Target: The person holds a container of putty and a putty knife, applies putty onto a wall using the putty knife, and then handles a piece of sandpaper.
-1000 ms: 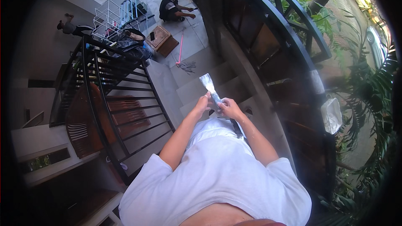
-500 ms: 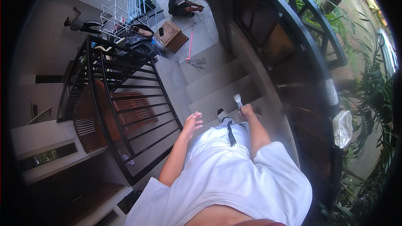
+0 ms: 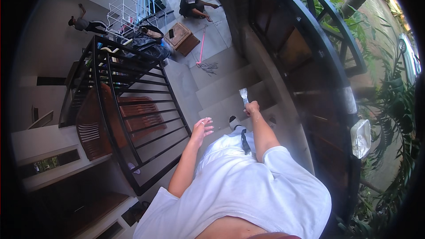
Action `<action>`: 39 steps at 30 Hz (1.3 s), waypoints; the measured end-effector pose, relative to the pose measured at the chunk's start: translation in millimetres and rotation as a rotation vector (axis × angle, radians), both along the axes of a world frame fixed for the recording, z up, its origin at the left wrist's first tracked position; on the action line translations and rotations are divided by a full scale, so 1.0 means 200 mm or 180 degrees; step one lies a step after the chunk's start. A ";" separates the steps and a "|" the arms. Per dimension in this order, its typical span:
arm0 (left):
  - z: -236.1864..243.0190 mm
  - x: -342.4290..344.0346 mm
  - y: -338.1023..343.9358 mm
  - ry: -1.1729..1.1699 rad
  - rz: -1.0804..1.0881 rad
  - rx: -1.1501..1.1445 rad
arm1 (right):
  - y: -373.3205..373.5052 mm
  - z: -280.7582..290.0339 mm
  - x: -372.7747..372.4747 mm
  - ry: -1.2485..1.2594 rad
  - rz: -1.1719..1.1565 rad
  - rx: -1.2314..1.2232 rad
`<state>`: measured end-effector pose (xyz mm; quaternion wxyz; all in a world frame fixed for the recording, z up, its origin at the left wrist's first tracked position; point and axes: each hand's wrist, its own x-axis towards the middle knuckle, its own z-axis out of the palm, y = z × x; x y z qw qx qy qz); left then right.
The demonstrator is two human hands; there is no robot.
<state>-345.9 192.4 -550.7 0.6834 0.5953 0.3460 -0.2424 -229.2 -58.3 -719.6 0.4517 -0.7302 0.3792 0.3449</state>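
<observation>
My right hand [image 3: 252,107] grips the handle of a putty knife [image 3: 243,94], held out in front over the grey steps [image 3: 221,82]. White paste coats its blade, which points up and away from me. To the left, my left hand [image 3: 202,128] hovers in front of my white clothing, close to the black metal railing [image 3: 170,106]. Its fingers are apart and hold nothing, with white smears on the fingertips. Off to the right, a white tub [image 3: 361,138] with whitish stuff inside sits by the edge of the dark gate panel [image 3: 323,102].
A mop [image 3: 206,66] with a pink handle lies at the top of the steps beside a wooden box [image 3: 179,37]. A person [image 3: 192,2] crouches on the tiles beyond. Another person [image 3: 86,24] stands at the far left. Black bags [image 3: 148,48] and a white rack crowd the landing.
My right hand has moved forward and left with the putty knife. My left hand has barely shifted. The crouching person has spread both arms, and someone has appeared at the top right.
</observation>
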 end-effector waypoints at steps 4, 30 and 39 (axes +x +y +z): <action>-0.01 -0.02 0.02 -0.0048 0.0125 -0.0092 | 0.01 -0.01 -0.08 0.0245 -0.0194 -0.0218; -0.10 -0.08 0.03 0.0103 0.0299 -0.0081 | -0.11 -0.23 -0.35 -0.0021 0.0232 -0.0326; -0.11 -0.02 0.01 0.0078 0.0326 -0.0059 | -0.03 -0.50 0.05 -0.0735 0.0019 -0.0235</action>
